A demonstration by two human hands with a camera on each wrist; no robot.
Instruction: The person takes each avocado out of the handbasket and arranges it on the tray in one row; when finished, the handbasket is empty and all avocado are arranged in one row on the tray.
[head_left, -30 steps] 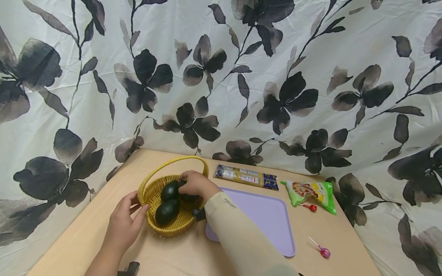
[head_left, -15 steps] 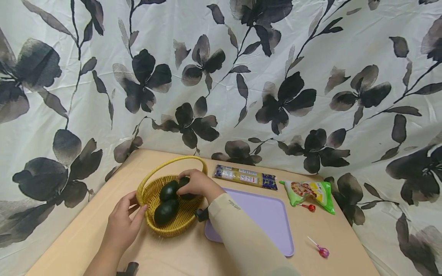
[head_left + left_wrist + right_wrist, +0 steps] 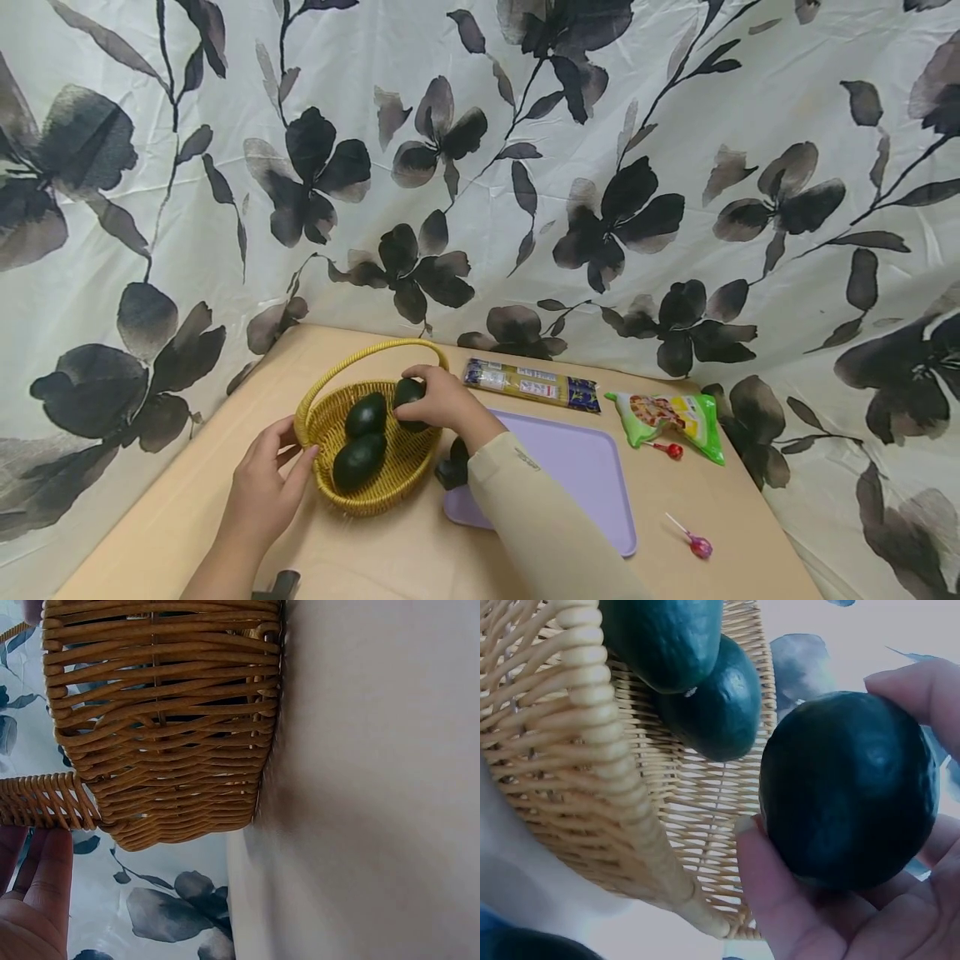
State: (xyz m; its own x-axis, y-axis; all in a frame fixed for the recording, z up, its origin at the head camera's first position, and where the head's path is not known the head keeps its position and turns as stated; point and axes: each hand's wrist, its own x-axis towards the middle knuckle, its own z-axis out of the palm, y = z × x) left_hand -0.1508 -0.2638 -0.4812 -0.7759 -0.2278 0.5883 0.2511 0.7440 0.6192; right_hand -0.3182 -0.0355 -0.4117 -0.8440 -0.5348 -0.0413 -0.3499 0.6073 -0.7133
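Avocados all over this one: the right hand (image 3: pixel 442 402) has its fingers and thumb wrapped round a dark green avocado (image 3: pixel 408 393) and holds it just above the far rim of the yellow wicker basket (image 3: pixel 330 487), at about 1 o'clock from the basket's middle. The right wrist view shows it best, the fruit (image 3: pixel 849 787) sitting snug in the palm with the thumb (image 3: pixel 765 881) pressed against its underside. Two more avocados lie inside the basket, one (image 3: pixel 366 414) toward the back and one (image 3: pixel 359 460) nearer the front, touching each other. The left hand (image 3: pixel 264 492) rests against the basket's outer wall at roughly 9 o'clock, fingers fairly straight and loose, gripping nothing as far as I can tell; the left wrist view only catches the fingertips (image 3: pixel 46 877) just beside the weave (image 3: pixel 165 720). At 3 o'clock from the basket there's a lilac tray (image 3: pixel 577 475) lying flat on the beige table (image 3: pixel 187 508). Behind the tray sits a long noodle packet (image 3: pixel 532 385), a green snack bag (image 3: pixel 675 421) at 2 o'clock, and a pink lollipop (image 3: pixel 693 542) near the table's right edge.
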